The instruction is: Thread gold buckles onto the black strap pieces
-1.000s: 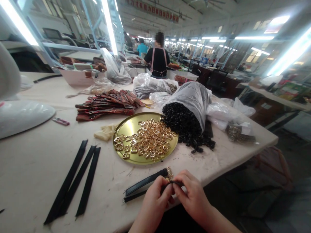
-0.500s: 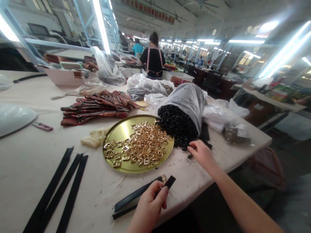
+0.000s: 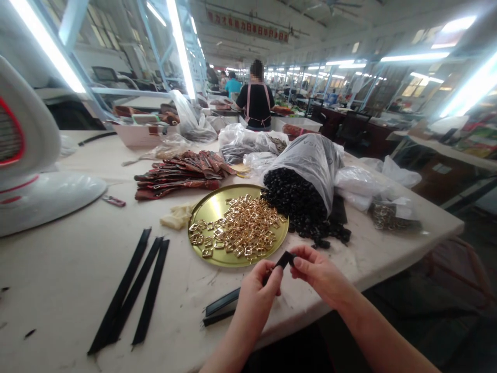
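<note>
My left hand (image 3: 258,287) is closed on a black strap (image 3: 284,259), whose short end sticks up past the thumb. Meeting that end, my right hand (image 3: 316,269) pinches a small black piece (image 3: 292,259), mostly covered by the fingers. Two dark strap lengths (image 3: 222,302) lie behind my left wrist; how they join the held end is hidden. Just beyond my hands, a round gold tray (image 3: 207,199) carries a heap of gold buckles (image 3: 248,228). Right of it, many small black pieces (image 3: 297,199) spill from a plastic bag (image 3: 310,160).
Three black straps (image 3: 124,290) lie on the table (image 3: 174,311) at left. A white fan-like appliance (image 3: 50,197), small snips (image 3: 114,201), a pale cloth (image 3: 176,216) and stacked reddish patterned pieces (image 3: 182,176) surround the tray. A person (image 3: 256,103) stands beyond the table.
My right hand has come from the black pile to the strap end in my left hand. My left hand has risen slightly. The view has swung left, showing more of the white appliance.
</note>
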Available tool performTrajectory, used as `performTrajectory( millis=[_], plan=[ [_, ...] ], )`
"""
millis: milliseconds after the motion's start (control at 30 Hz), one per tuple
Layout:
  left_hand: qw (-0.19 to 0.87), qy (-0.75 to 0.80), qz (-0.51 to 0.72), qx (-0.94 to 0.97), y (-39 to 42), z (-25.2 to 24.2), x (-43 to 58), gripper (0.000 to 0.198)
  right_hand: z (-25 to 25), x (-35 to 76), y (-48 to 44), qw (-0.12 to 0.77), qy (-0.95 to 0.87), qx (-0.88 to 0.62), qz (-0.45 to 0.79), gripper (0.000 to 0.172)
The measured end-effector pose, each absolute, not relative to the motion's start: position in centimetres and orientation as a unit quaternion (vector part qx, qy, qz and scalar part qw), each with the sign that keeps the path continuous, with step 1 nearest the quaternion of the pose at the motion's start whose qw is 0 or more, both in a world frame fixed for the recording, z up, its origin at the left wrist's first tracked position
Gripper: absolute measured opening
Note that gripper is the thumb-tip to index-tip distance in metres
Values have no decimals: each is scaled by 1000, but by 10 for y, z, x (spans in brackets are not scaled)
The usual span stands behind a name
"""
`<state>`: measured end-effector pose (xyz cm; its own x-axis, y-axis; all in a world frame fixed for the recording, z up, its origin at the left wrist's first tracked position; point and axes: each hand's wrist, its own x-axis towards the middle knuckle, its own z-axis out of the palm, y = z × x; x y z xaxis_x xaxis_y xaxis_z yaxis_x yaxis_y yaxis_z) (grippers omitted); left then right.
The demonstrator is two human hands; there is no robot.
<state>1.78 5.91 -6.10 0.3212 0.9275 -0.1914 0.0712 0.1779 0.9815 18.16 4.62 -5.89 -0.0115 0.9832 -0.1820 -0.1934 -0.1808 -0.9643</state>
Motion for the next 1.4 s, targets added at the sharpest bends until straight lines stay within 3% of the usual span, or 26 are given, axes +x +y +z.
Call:
performTrajectory(
  millis=[100,300,500,600,833,933,1067,1200,1300,1400],
  plan=[
    [567,474,341,581,48,-60,12,22,-59,167,32,525,-361,-469,612,25],
    [506,485,260,665,28,-50,-1,20,-48,167,13,476,-525,-527,470,22],
    [558,437,294,641,17,-50,1,22,-55,156,-4,490,-406,-478,606,22],
    [636,419,285,581,13,-57,1,37,-57,151,-8,504,-402,-495,583,21],
    [672,419,295,535,14,-63,-2,32,-47,143,-19,462,-525,-497,513,28],
    [691,389,284,540,14,-59,-7,31,-47,146,-21,483,-480,-466,566,42],
    [704,360,282,543,13,-57,-11,31,-51,147,-19,450,-414,-451,650,28],
    [673,395,262,567,13,-62,-14,38,-53,148,-16,374,-411,-446,702,41],
    [628,438,231,600,15,-67,-16,45,-56,151,-15,355,-385,-450,723,36],
    [578,470,213,632,16,-70,-16,38,-61,151,-14,361,-354,-455,733,31]
  ],
)
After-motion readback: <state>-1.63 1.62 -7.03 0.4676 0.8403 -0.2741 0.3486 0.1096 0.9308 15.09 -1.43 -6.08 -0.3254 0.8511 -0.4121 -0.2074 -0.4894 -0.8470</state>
